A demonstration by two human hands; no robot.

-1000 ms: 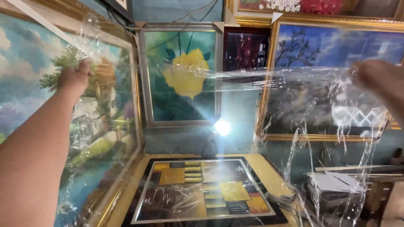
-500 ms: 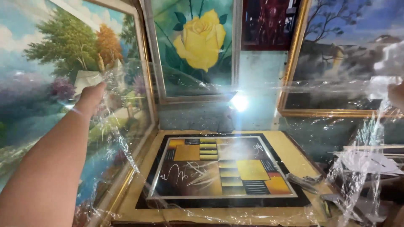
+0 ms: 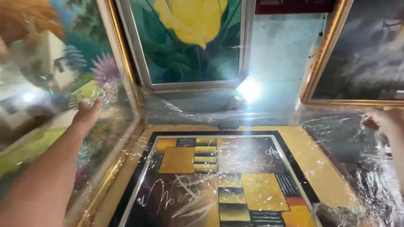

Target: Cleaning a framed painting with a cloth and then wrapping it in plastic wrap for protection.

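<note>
Paintings fill this spot, leaning on the walls all around a flat one that lies below. Stretched across the middle is a big sheet of clear plastic wrap (image 3: 235, 122). It is shiny and crinkly, and it hangs just above the flat abstract painting (image 3: 219, 180), which has yellow, orange and black blocks and a wide yellow frame. A bright light spot (image 3: 250, 89) shines off the wrap.

The left hand (image 3: 86, 117) is out to the left side with its fingers close together and the thumb sticking up. It is at the left edge of the wrap, but I cannot tell how it grips it. The right hand (image 3: 385, 121) is at the right side, curled up and pinching the wrap's right edge.

Beside the left hand stands a landscape painting (image 3: 50, 84) with a house, purple flowers and a gold frame. Behind the wrap leans a yellow rose painting (image 3: 189, 38) in a silver frame. On the right is a dark cloudy painting (image 3: 362, 50) in a gold frame.
</note>
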